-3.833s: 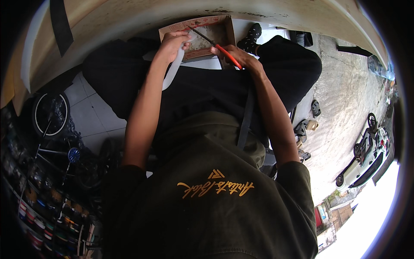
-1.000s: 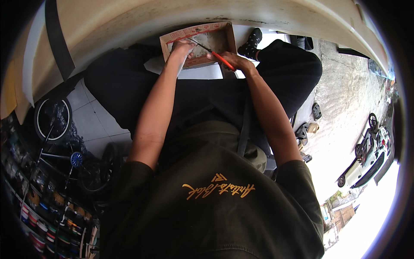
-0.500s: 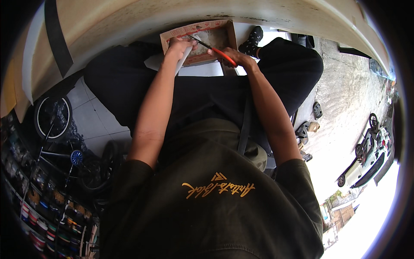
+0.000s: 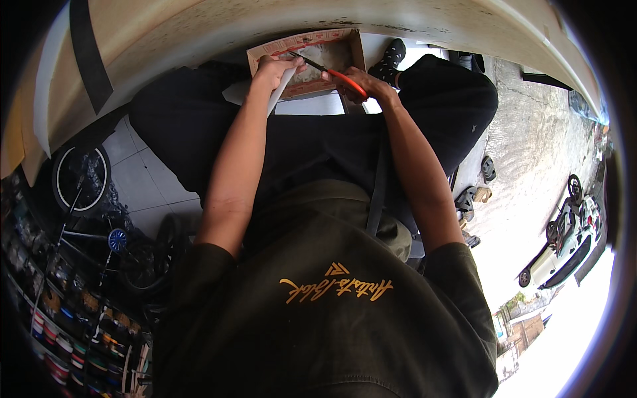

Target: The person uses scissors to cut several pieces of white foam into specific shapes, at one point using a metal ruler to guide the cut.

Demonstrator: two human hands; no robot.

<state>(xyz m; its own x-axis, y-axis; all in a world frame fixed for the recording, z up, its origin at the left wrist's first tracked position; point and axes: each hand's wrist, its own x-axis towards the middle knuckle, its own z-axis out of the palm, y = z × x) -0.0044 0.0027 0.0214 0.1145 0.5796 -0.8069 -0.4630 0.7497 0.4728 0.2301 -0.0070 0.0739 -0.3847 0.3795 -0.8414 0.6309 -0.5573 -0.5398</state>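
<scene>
My right hand (image 4: 361, 86) is closed round the orange handles of a pair of scissors (image 4: 348, 82). Their dark blades point up and left, toward my left hand (image 4: 273, 69). That hand pinches a white sheet (image 4: 281, 91), thin like paper or plastic, which hangs down beside its wrist. The blade tips lie close to the left fingers; whether they touch the sheet I cannot tell. Beneath both hands stands an open cardboard box (image 4: 357, 53) with reddish print, holding whitish scraps too small to name.
A sock-covered foot (image 4: 391, 61) rests right of the box, beside my bent knee. At left stands a bicycle (image 4: 83, 179) on tiles, near shelves of coloured goods. Sandals (image 4: 466, 199) lie on the concrete at right, with a car (image 4: 564, 249) farther off. A pale curved surface (image 4: 265, 23) spans the far side.
Both hands keep nearly the same place. The scissors have shifted slightly, with the handles a little lower and to the right.
</scene>
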